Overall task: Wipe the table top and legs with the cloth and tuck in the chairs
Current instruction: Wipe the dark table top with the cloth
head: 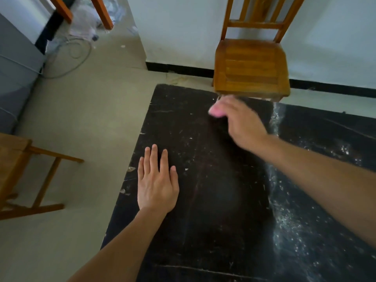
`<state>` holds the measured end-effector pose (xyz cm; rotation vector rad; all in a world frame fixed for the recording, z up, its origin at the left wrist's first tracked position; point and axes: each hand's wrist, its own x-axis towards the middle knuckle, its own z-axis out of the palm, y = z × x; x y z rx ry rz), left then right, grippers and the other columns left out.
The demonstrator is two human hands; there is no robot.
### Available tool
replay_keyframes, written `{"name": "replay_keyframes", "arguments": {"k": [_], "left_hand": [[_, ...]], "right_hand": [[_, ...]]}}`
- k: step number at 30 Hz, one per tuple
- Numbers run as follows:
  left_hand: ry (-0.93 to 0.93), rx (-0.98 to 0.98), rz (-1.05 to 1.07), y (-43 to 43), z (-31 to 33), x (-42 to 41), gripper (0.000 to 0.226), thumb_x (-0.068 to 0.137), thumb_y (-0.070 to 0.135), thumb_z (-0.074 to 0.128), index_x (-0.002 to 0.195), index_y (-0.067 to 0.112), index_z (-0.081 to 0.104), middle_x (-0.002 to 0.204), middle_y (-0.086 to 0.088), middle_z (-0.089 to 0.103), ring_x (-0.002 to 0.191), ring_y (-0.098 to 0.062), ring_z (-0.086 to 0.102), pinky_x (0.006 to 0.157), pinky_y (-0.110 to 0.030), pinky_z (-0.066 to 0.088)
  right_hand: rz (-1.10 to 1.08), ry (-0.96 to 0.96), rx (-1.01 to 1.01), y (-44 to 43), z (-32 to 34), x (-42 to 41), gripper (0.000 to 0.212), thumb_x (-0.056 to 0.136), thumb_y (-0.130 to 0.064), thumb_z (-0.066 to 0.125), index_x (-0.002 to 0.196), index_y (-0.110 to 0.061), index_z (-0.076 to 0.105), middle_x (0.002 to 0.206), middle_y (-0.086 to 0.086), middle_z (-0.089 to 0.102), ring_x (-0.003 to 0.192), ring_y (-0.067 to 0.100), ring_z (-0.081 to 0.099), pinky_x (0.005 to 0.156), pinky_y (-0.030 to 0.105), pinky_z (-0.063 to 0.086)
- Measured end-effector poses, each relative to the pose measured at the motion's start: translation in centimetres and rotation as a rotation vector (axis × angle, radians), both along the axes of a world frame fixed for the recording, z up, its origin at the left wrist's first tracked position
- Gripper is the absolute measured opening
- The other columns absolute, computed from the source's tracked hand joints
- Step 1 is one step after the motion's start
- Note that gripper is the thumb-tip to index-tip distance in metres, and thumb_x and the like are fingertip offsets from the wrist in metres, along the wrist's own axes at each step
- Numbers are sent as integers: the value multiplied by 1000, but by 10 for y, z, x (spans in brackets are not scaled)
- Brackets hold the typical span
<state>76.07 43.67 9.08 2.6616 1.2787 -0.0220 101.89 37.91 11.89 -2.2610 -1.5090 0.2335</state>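
Note:
The black table top (203,200) fills the lower right of the head view, scratched and dusty, with a band of white dust running down its right part. My left hand (156,180) lies flat on it near the left edge, fingers straight. My right hand (238,121) is blurred, over the far part of the table, and grips a small pink cloth (216,111) that pokes out past its fingers. A wooden chair (252,66) stands at the far edge, its seat just beyond my right hand.
A second wooden chair (18,171) stands on the floor at the left, apart from the table. White wall with a black skirting runs behind. Cables (79,53) and plastic bags lie on the floor at the far left, by a grey cabinet (16,78).

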Motion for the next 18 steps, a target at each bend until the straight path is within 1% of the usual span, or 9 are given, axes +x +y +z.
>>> {"name": "replay_keyframes", "arguments": {"k": [2,3,5,6,8,10,12,15,18], "left_hand": [[4,-3,-3,-1,1,1,65,96,46,8,148,14,28,159,-9,14,148,-24,5,118,-38,2],[4,-1,0,0,1,1,65,96,46,8,148,14,29,159,-9,14,148,-24,5,118,-38,2],[5,-1,6,1,0,2,64,96,46,8,148,14,29,159,-9,15,147,-24,6,118,-39,4],[11,-2,4,1,-1,2,64,96,46,8,148,14,30,159,-9,16,147,-25,6,118,-39,5],[21,-6,-7,3,-1,2,64,96,46,7,148,14,29,159,-9,16,147,-25,6,118,-39,4],[30,-6,3,4,0,2,64,97,46,7,149,15,28,159,-8,13,148,-25,4,118,-38,2],[31,-21,5,4,3,4,60,98,45,8,150,17,24,160,-7,9,148,-23,0,117,-37,-2],[1,-60,-8,6,5,2,54,101,39,17,150,18,22,161,-6,7,148,-22,-3,119,-37,-3],[-48,-72,-4,7,6,0,49,102,31,26,148,15,29,159,-7,14,148,-23,3,120,-38,2]], "right_hand": [[240,-5,-72,-7,-18,-19,43,96,-7,39,131,-25,56,145,-1,48,141,16,34,119,42,26],[213,-11,-61,-3,-21,-6,41,97,-9,40,130,-25,58,142,-1,51,138,18,38,117,43,29],[-165,12,-25,15,-16,46,27,97,-17,49,118,-27,62,128,-1,59,125,20,51,105,39,42],[-391,37,-135,24,-6,74,17,97,-25,52,111,-23,62,118,2,62,117,23,57,94,36,45],[-638,131,-298,33,13,108,25,96,-38,52,104,-16,61,108,8,63,107,29,62,83,34,45],[-549,76,-183,37,22,94,27,97,-33,52,119,-20,62,126,5,61,119,26,57,98,38,43],[-311,37,-48,26,27,47,30,98,-17,49,125,-27,60,138,-1,55,132,19,48,113,40,36],[24,36,17,-27,17,-40,42,97,-1,35,124,-20,60,137,1,55,136,14,44,116,40,34],[174,-39,-17,-94,-7,-119,52,88,6,41,137,-10,52,147,11,47,142,26,35,116,44,31]]}}
